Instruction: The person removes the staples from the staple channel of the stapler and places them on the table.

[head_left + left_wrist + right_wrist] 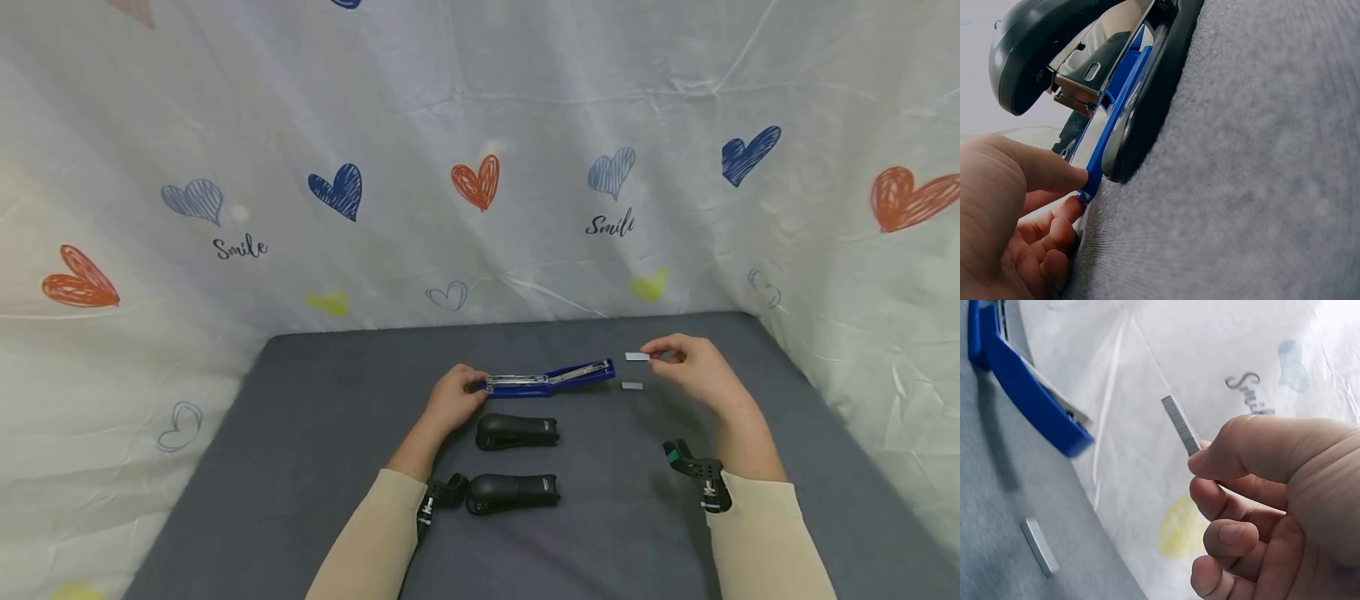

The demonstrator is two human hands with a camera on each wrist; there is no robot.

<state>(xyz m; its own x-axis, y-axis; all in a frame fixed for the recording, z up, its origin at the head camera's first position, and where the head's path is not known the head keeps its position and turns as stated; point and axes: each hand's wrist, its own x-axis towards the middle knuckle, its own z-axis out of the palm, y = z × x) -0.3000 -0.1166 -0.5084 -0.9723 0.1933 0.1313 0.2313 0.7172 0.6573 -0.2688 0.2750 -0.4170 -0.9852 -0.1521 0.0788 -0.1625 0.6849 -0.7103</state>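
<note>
A blue stapler [525, 386] lies opened out on the grey table, its metal magazine showing. My left hand [456, 398] pinches its left end between thumb and fingers, also seen in the left wrist view, where the blue edge [1110, 125] runs behind a black stapler. Between thumb and forefinger my right hand [697, 371] holds a strip of staples [1180, 425], raised to the right of the stapler's far end. A second strip of staples [1040, 547] lies on the table below that hand.
Two black staplers, one [517, 432] just in front of the blue one and another [513, 493] nearer me, lie side by side on the table [337, 433]. A white curtain [405, 250] with printed hearts hangs behind the table.
</note>
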